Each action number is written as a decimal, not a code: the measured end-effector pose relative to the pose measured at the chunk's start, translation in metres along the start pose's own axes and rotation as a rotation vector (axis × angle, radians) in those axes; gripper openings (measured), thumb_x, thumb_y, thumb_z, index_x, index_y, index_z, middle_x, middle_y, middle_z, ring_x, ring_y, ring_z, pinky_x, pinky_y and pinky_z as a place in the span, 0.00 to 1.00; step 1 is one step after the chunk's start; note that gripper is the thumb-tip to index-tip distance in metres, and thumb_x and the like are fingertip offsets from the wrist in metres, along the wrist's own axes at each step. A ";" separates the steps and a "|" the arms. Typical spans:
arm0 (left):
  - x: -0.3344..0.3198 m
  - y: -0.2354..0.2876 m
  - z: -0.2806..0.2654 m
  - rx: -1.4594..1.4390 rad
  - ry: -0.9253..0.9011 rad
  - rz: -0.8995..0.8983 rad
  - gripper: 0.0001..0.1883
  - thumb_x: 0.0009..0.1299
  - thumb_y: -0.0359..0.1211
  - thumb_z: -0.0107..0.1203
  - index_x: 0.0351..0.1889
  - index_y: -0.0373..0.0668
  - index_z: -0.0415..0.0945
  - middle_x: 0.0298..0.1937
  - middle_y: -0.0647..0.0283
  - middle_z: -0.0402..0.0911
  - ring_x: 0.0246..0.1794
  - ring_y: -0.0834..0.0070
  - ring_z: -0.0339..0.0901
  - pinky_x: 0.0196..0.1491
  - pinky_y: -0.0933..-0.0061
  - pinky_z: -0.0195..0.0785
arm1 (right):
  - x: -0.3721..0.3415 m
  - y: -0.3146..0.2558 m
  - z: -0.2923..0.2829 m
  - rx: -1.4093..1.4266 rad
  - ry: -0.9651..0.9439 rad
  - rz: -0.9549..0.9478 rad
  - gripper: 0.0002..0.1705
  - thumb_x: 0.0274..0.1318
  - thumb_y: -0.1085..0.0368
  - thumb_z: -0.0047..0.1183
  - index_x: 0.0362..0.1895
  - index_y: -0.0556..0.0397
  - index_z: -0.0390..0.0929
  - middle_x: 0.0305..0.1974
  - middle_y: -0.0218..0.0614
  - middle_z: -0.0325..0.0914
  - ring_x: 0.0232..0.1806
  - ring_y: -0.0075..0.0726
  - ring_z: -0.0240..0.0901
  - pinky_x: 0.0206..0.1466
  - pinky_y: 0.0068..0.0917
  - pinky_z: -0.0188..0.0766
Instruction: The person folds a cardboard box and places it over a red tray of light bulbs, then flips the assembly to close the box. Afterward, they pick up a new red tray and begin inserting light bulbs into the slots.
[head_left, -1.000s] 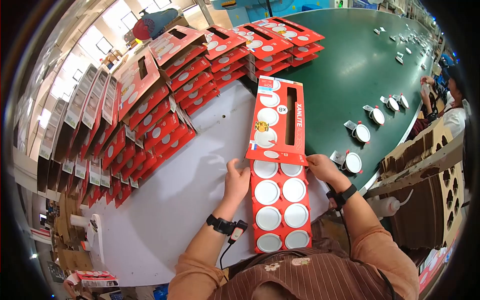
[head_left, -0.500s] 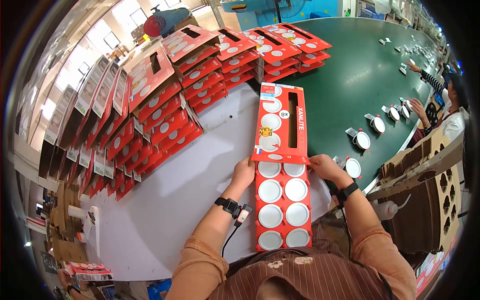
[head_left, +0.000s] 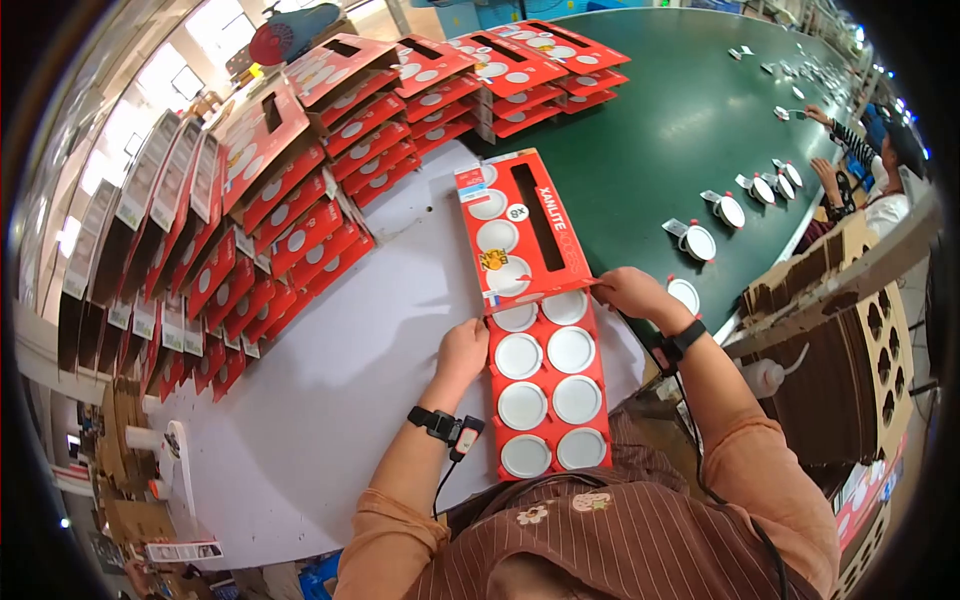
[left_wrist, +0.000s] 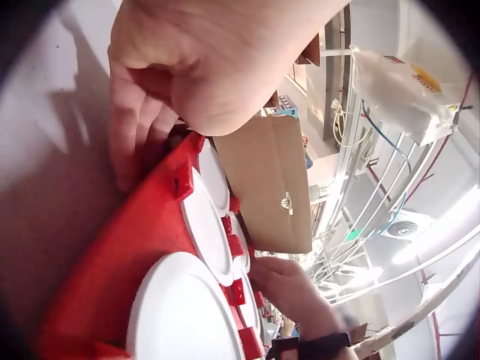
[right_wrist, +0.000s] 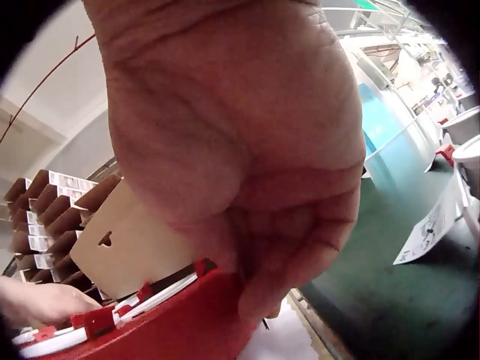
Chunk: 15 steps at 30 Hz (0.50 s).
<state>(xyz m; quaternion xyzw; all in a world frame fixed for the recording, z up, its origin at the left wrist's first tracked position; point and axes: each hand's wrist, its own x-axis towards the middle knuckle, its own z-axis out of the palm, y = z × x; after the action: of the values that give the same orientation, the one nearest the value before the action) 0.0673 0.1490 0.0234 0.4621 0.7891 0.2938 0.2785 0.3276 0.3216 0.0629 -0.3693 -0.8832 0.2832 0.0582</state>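
Observation:
Before me lies a long red printed carton (head_left: 520, 240) with a dark handle slot. From its near end extends a red tray (head_left: 552, 428) bearing two columns of white round lights (head_left: 522, 406). My left hand (head_left: 463, 350) grips the left edge where carton and tray meet; its fingers bend down along the red side in the left wrist view. On the opposite side my right hand (head_left: 637, 295) pinches the carton's near right corner. Both wrist views show a brown cardboard flap (left_wrist: 262, 180) standing up beyond the lights.
Stacked red cartons (head_left: 255, 145) line the left and back of the white table (head_left: 300, 430). White lights (head_left: 697, 243) with paper tags lie along the green surface (head_left: 650, 120) at right. Another person (head_left: 885, 205) reaches over it. Brown cardboard sheets (head_left: 820, 410) and a squeeze bottle (head_left: 765, 377) are at lower right.
My left hand, first spread beside the carton, has come in to its left edge. The carton has turned slightly. My right hand stays at the corner. The other person's arm has reached out.

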 end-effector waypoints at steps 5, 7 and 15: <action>0.006 0.035 -0.017 0.403 0.181 0.207 0.14 0.62 0.35 0.53 0.43 0.41 0.79 0.47 0.46 0.76 0.48 0.56 0.75 0.52 0.58 0.67 | 0.002 -0.006 0.007 0.146 0.007 0.125 0.15 0.55 0.59 0.46 0.30 0.56 0.79 0.25 0.40 0.79 0.31 0.47 0.77 0.36 0.39 0.71; 0.011 0.045 -0.018 0.349 0.369 0.328 0.15 0.59 0.33 0.56 0.45 0.44 0.80 0.56 0.47 0.72 0.54 0.56 0.72 0.57 0.60 0.65 | 0.003 -0.001 0.012 0.146 0.062 0.085 0.17 0.56 0.57 0.47 0.30 0.58 0.79 0.24 0.41 0.79 0.29 0.45 0.78 0.36 0.38 0.72; 0.045 0.016 -0.005 -0.122 -0.054 0.529 0.15 0.63 0.29 0.58 0.48 0.47 0.80 0.62 0.51 0.70 0.62 0.58 0.66 0.62 0.67 0.61 | -0.039 -0.028 0.050 0.376 0.103 0.401 0.29 0.59 0.45 0.42 0.36 0.60 0.81 0.33 0.54 0.79 0.37 0.54 0.77 0.44 0.42 0.71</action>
<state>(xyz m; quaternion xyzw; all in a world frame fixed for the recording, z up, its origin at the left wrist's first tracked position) 0.0541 0.1943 0.0303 0.6419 0.6142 0.3911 0.2404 0.3233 0.2563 0.0404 -0.5333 -0.7204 0.4287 0.1133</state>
